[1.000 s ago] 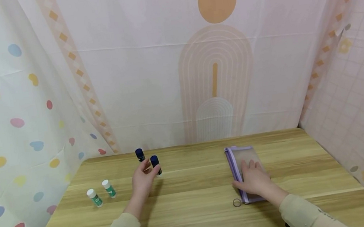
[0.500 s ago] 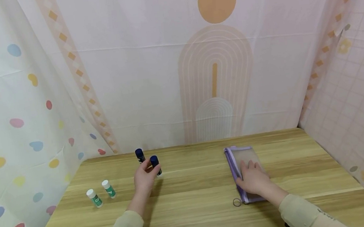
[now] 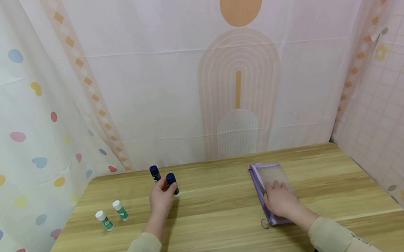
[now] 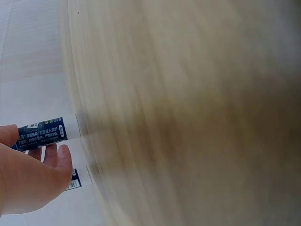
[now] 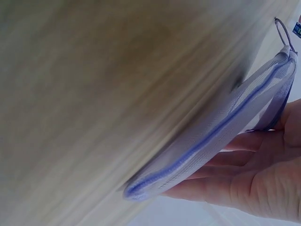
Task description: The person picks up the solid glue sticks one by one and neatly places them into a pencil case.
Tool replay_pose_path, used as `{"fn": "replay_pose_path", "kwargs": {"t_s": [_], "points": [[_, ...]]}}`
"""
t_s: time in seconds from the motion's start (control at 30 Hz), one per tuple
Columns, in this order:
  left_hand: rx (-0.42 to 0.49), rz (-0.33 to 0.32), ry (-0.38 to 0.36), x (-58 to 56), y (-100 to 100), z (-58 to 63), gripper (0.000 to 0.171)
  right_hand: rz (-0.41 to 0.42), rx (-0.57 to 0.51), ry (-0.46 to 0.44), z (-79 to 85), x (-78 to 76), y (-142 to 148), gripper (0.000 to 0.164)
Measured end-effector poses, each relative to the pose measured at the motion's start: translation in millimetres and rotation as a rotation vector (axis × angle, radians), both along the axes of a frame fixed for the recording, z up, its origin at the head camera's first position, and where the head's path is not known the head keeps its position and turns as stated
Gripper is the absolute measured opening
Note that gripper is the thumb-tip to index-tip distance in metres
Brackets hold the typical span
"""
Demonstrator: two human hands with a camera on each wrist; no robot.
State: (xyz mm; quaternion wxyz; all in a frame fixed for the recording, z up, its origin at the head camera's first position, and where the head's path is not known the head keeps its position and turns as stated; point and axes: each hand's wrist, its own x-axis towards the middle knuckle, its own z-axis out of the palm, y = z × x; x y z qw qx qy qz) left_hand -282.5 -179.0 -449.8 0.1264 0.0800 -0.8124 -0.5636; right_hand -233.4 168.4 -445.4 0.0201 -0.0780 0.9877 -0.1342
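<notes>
My left hand [image 3: 160, 198] pinches a dark blue glue stick [image 3: 171, 178] between thumb and fingers. In the left wrist view, that glue stick [image 4: 42, 133] shows a printed label and a white base right at the tabletop. Just behind it stands a second dark blue glue stick [image 3: 154, 172], partly covered by the hand. On the right, my right hand [image 3: 282, 203] rests on a mesh pouch [image 3: 270, 172] with lilac trim. In the right wrist view its fingers stretch along the pouch [image 5: 211, 134], with the thumb at the purple strip.
Two green glue sticks with white caps stand upright at the left, one nearer [image 3: 104, 221] and one farther [image 3: 120, 210]. A small ring [image 3: 264, 223] hangs off the pouch's near corner. Patterned curtains [image 3: 166, 105] enclose the wooden table [image 3: 217, 224] at the back and sides.
My right thumb has drawn in against the pouch's zip edge, and the fingertips have slid slightly back towards me. The ring has shifted a little. My left hand stays at the dark blue glue stick.
</notes>
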Motion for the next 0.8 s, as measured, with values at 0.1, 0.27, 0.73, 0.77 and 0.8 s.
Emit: {"fn": "replay_pose_path", "kwargs": {"t_s": [0.1, 0.27, 0.73, 0.77, 0.8], "points": [[0.005, 0.001, -0.005, 0.1, 0.6, 0.7, 0.041, 0.006, 0.001, 0.004, 0.4, 0.3, -0.6, 0.048], [0.004, 0.006, -0.001, 0.2, 1.4, 1.9, 0.039, 0.022, -0.003, 0.031, 0.4, 1.0, -0.5, 0.046], [0.012, -0.006, 0.026, 1.5, 7.0, 1.4, 0.035, -0.001, -0.007, 0.064, 2.9, -0.5, 2.2, 0.043], [0.014, -0.008, 0.025, 1.7, 7.6, 1.3, 0.035, -0.001, -0.009, 0.066, 3.2, -0.7, 2.5, 0.043], [0.015, -0.009, 0.023, 1.7, 8.3, 1.0, 0.035, -0.002, -0.012, 0.067, 3.7, -0.5, 2.7, 0.043]]}}
